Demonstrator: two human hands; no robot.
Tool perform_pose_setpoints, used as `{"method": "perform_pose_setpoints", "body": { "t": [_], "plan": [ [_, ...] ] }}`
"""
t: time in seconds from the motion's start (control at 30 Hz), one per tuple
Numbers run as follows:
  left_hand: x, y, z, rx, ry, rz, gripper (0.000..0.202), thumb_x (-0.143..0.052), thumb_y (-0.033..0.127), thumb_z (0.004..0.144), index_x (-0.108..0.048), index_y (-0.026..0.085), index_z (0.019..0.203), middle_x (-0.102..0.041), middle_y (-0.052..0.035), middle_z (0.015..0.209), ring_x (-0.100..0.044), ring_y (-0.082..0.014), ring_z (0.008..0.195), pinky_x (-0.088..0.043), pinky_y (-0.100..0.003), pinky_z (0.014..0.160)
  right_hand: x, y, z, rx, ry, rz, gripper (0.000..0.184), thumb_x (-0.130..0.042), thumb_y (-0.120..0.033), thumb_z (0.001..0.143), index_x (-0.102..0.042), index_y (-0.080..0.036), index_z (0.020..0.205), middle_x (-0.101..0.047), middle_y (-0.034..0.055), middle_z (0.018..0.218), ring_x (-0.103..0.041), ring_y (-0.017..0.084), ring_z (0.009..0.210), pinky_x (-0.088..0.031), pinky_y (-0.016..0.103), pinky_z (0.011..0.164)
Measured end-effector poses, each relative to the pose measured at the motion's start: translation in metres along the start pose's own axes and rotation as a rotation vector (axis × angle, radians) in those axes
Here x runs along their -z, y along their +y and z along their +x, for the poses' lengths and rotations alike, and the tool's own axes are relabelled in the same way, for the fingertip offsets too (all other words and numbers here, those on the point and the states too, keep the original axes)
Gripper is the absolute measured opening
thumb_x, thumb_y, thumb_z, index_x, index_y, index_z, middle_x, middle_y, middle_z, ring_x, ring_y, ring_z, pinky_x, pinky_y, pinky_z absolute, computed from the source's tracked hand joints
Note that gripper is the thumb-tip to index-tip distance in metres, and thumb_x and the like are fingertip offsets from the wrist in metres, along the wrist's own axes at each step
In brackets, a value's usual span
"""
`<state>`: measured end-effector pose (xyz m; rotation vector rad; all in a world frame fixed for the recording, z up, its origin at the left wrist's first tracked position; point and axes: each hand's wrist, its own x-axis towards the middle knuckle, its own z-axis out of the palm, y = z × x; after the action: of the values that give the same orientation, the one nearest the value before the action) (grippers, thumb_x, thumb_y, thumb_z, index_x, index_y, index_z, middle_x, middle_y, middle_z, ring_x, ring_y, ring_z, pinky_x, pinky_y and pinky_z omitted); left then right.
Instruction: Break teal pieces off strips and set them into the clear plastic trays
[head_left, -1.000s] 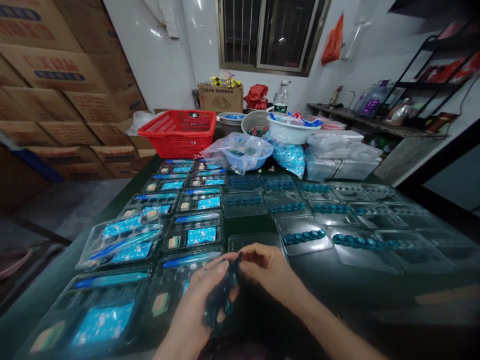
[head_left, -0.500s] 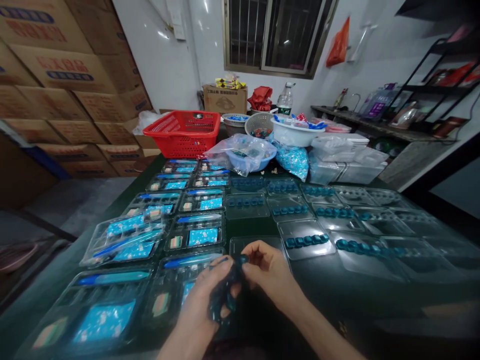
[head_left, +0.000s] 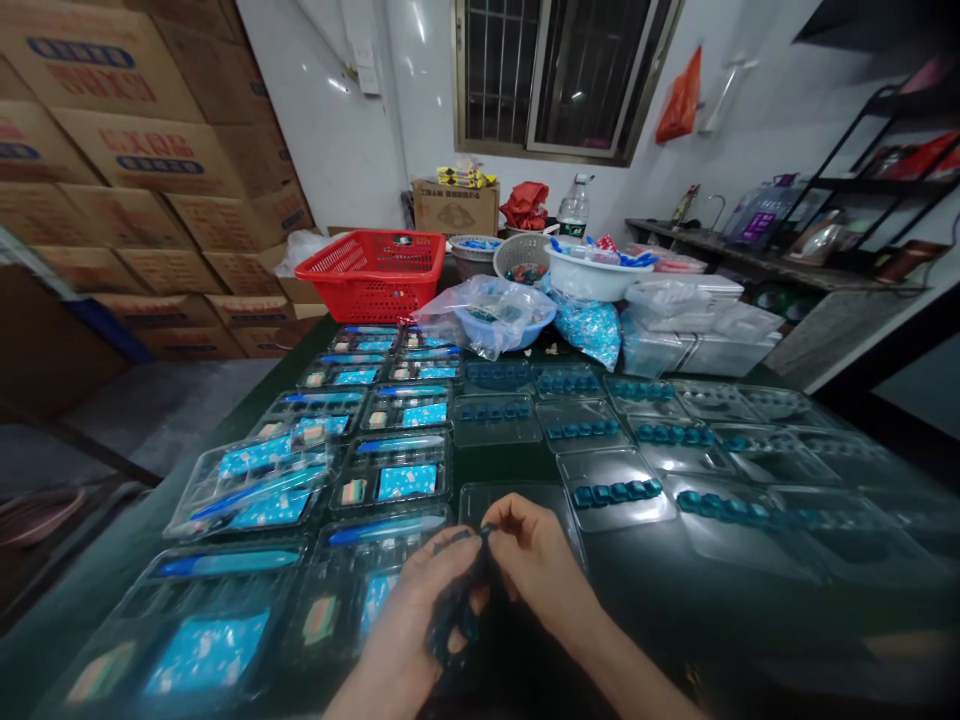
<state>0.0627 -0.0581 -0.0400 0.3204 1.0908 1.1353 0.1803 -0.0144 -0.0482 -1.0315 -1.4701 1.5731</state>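
Note:
My left hand [head_left: 420, 610] is curled round a dark bunch of small blue pieces [head_left: 457, 612], low in the middle of the view. My right hand [head_left: 536, 565] meets it from the right, with thumb and fingers pinched on one small blue piece at the top of the bunch. Just beyond my hands lies a clear plastic tray [head_left: 510, 497] with nothing visible in it. To its right a clear tray holds a row of blue pieces [head_left: 615, 490].
Filled clear trays with blue cards and pens [head_left: 390, 470] cover the left of the dark table. Trays with blue rows run to the right [head_left: 720, 505]. A red basket [head_left: 371, 270], bowls, bags and a water bottle [head_left: 574, 205] stand at the back. Cardboard boxes [head_left: 135, 150] are stacked on the left.
My hands stay joined on the blue bunch and have sunk slightly in the picture as the view tipped upward. The right fingers keep working at the top of the bunch.

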Motion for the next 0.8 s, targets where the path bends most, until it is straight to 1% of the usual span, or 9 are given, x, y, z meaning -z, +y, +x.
{"method": "perform_pose_setpoints", "body": {
  "t": [0.1, 0.17, 0.3, 0.4, 0.57, 0.63, 0.7, 0.77, 0.8],
  "plan": [
    [-0.003, 0.000, -0.002, -0.008, 0.052, 0.038, 0.028, -0.066, 0.034, 0.065, -0.051, 0.018, 0.083, -0.052, 0.0022, 0.042, -0.041, -0.0078, 0.030, -0.020, -0.013, 0.027, 0.000, -0.003, -0.001, 0.047, 0.043, -0.081, 0.011, -0.041, -0.015, 0.076, -0.051, -0.017, 0.072, -0.045, -0.0052, 0.056, -0.040, 0.004, 0.041, -0.031, 0.014, 0.038],
    [-0.003, 0.000, -0.001, -0.008, 0.077, 0.050, 0.029, -0.066, 0.035, 0.064, -0.052, 0.018, 0.083, -0.051, 0.0024, 0.041, -0.042, -0.0085, 0.031, -0.020, -0.014, 0.027, 0.002, -0.005, -0.003, 0.079, 0.040, -0.121, 0.012, -0.042, -0.014, 0.076, -0.053, -0.017, 0.074, -0.048, -0.0042, 0.059, -0.042, 0.005, 0.045, -0.032, 0.015, 0.041],
    [-0.002, -0.003, 0.002, -0.018, 0.056, 0.074, 0.029, -0.065, 0.037, 0.064, -0.051, 0.018, 0.081, -0.051, 0.0021, 0.040, -0.040, -0.0089, 0.031, -0.020, -0.014, 0.026, 0.008, -0.005, -0.006, 0.064, -0.053, -0.145, 0.012, -0.046, -0.014, 0.074, -0.057, -0.017, 0.079, -0.054, -0.0030, 0.062, -0.043, 0.005, 0.045, -0.033, 0.016, 0.042],
    [-0.005, -0.004, 0.003, -0.020, 0.037, 0.082, 0.030, -0.065, 0.037, 0.064, -0.051, 0.017, 0.082, -0.051, 0.0019, 0.040, -0.040, -0.0086, 0.030, -0.020, -0.014, 0.026, 0.012, -0.003, -0.003, 0.053, -0.033, -0.116, 0.014, -0.046, -0.015, 0.074, -0.059, -0.017, 0.080, -0.054, -0.0031, 0.061, -0.041, 0.005, 0.043, -0.032, 0.017, 0.041],
    [-0.015, -0.004, 0.002, 0.004, 0.065, 0.075, 0.030, -0.067, 0.035, 0.063, -0.051, 0.018, 0.082, -0.051, 0.0030, 0.047, -0.042, -0.0084, 0.032, -0.019, -0.014, 0.025, 0.015, -0.002, 0.009, 0.050, 0.088, 0.016, 0.012, -0.048, -0.020, 0.076, -0.059, -0.017, 0.080, -0.046, -0.0050, 0.056, -0.037, 0.004, 0.046, -0.028, 0.015, 0.040],
    [-0.016, -0.004, 0.003, -0.003, 0.060, 0.063, 0.031, -0.068, 0.035, 0.062, -0.052, 0.018, 0.083, -0.052, 0.0020, 0.051, -0.045, -0.0096, 0.035, -0.019, -0.014, 0.025, 0.016, -0.001, 0.015, 0.004, 0.084, 0.111, 0.012, -0.049, -0.024, 0.077, -0.058, -0.017, 0.083, -0.039, -0.0073, 0.050, -0.030, 0.004, 0.041, -0.023, 0.015, 0.037],
    [-0.015, -0.005, 0.005, -0.006, 0.039, 0.046, 0.030, -0.067, 0.036, 0.062, -0.053, 0.017, 0.081, -0.052, 0.0014, 0.052, -0.046, -0.0094, 0.035, -0.020, -0.014, 0.025, 0.019, -0.001, 0.021, -0.063, 0.053, 0.230, 0.015, -0.049, -0.028, 0.078, -0.056, -0.018, 0.084, -0.033, -0.0090, 0.047, -0.023, 0.003, 0.037, -0.017, 0.015, 0.033],
    [-0.013, -0.005, 0.007, 0.003, 0.024, 0.026, 0.029, -0.066, 0.037, 0.064, -0.053, 0.016, 0.080, -0.053, 0.0011, 0.051, -0.044, -0.0080, 0.034, -0.022, -0.014, 0.027, 0.024, -0.003, 0.026, -0.106, 0.032, 0.330, 0.017, -0.050, -0.032, 0.077, -0.055, -0.018, 0.085, -0.032, -0.0094, 0.046, -0.021, 0.003, 0.035, -0.015, 0.015, 0.031],
    [-0.011, -0.004, 0.007, 0.005, 0.019, 0.019, 0.029, -0.065, 0.037, 0.064, -0.054, 0.016, 0.080, -0.053, 0.0009, 0.051, -0.044, -0.0074, 0.034, -0.023, -0.014, 0.028, 0.026, -0.004, 0.028, -0.118, 0.021, 0.361, 0.018, -0.051, -0.033, 0.076, -0.054, -0.017, 0.085, -0.034, -0.0091, 0.047, -0.022, 0.003, 0.035, -0.015, 0.015, 0.031]
  ]
}}
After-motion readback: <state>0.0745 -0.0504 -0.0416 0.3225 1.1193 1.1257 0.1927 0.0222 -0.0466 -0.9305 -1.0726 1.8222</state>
